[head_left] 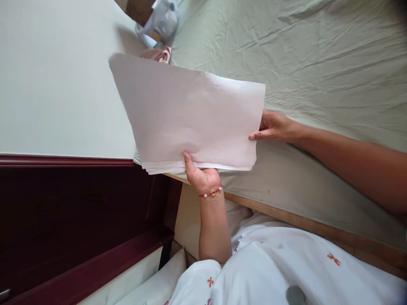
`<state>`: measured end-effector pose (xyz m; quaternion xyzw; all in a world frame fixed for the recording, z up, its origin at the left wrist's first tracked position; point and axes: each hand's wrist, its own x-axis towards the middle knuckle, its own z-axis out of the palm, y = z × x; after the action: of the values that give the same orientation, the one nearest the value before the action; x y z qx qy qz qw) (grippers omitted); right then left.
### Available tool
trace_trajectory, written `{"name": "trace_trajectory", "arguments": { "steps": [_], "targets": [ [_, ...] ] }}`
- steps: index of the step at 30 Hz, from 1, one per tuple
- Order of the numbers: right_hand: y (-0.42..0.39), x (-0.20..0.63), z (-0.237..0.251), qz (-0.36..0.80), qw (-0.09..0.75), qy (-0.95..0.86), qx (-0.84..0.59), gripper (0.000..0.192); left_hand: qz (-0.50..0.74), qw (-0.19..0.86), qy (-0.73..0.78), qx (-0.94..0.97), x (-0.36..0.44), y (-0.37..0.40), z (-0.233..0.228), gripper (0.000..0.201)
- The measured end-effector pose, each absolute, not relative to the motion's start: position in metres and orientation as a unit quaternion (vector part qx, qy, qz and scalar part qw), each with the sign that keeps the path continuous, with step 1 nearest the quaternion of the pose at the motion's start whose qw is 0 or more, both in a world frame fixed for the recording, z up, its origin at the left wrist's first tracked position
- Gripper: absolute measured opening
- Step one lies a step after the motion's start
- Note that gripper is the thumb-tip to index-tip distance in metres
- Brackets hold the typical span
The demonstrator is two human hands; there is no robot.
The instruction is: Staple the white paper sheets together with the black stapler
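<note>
A stack of white paper sheets (190,114) is held up in front of me, its lower edges slightly fanned out. My left hand (202,176) grips the bottom edge, thumb on the top sheet and fingers hidden underneath. A red string bracelet (212,192) with a gold ring and white beads circles that wrist. At the right edge my right hand (275,127) pinches the paper, its thumb on the front and the other fingers mostly behind. The top sheet is blank on the side that shows.
Wrinkled pale green cloth (333,72) covers the surface beyond the paper. To the left is a white tabletop (63,80) with a dark red edge (66,161). A clear plastic container (165,21) and a pink cloth (159,55) lie at the back.
</note>
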<state>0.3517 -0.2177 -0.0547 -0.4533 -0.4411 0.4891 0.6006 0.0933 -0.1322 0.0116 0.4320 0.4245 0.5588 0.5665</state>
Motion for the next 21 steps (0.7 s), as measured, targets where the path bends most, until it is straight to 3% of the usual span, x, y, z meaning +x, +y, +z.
{"name": "trace_trajectory", "arguments": {
  "steps": [4, 9, 15, 21],
  "targets": [
    [-0.221, 0.352, -0.05, 0.513, 0.656, -0.354, -0.425, 0.051, 0.535, 0.616, 0.408, 0.41, 0.086, -0.141, -0.001, 0.048],
    [-0.223, 0.356, -0.047, 0.479, 0.717, -0.286, -0.418, 0.049, 0.522, 0.589, 0.437, 0.435, 0.043, -0.138, -0.01, 0.056],
    [-0.232, 0.359, -0.04, 0.51, 0.68, -0.308, -0.428, 0.06, 0.52, 0.479, 0.473, 0.525, -0.008, -0.135, -0.013, 0.073],
    [-0.234, 0.361, -0.042, 0.547, 0.625, -0.36, -0.425, 0.054, 0.439, 0.5, 0.508, 0.548, -0.005, -0.157, -0.029, 0.051]
  ]
}}
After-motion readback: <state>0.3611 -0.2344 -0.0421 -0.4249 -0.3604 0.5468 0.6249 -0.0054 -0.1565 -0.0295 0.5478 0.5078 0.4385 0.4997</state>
